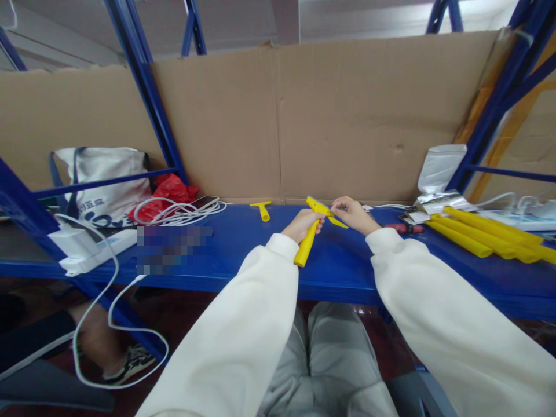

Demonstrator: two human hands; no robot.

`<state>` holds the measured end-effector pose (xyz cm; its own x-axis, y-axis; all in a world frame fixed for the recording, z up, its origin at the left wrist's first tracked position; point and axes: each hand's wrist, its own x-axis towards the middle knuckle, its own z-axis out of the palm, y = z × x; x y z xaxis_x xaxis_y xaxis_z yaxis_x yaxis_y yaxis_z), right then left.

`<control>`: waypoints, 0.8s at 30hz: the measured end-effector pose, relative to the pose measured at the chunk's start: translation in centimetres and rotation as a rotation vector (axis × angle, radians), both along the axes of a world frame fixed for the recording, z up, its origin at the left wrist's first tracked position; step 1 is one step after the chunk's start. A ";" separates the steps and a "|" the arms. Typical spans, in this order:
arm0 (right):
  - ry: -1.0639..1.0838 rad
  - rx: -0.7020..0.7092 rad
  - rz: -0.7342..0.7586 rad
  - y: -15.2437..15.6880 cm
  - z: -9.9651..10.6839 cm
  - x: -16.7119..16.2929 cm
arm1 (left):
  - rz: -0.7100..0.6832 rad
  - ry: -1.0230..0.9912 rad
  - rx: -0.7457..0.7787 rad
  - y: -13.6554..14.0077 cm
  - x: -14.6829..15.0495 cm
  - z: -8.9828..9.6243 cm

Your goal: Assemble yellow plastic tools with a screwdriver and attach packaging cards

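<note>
Cream sweatshirt sleeves (243, 318) take up most of the foreground, over a pair of grey trousers (334, 359). So, the main thing: a yellow T-shaped handle (306, 246) is held up over the near-middle of the blue shelf top (243, 260), stem slanting down toward the wearer, crossbar at the far end. Left hand (304, 225) has its fingers clamped round the stem just under the crossbar, probably because that spot keeps the head steady and leaves the bar free to get at. Right hand (354, 214) is up at the bar's right end, fingers curled in close with the tips bunched; can't tell if they're actually pinching anything (slim yellow bit poking out below them, bar tip or loose strip, no clue). Both forearms reach forward and angle inward, wrists near the shelf's height.

Farther out, a second yellow T-shaped piece (264, 213) lies near the cardboard backing (347, 116). Over right there's a bunch of yellow tubes (473, 240) lying side by side, I'd guess for easy reach, with a silver foil pouch (441, 168) behind. Left has coiled white cable (191, 213) and a canvas tote (108, 162).
</note>
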<state>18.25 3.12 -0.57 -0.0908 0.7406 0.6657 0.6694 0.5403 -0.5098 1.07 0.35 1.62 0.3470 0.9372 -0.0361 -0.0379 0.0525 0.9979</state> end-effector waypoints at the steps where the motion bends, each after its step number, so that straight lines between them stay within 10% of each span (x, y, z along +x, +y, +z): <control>1: -0.005 0.002 0.007 -0.1 0.0 0.0 | -0.008 0.008 -0.002 0.0 0.0 0.0; 24: 0.323 -0.359 -0.020 -0.8 0.1 -1.5 | -0.062 -0.036 -0.025 -0.2 -0.1 0.1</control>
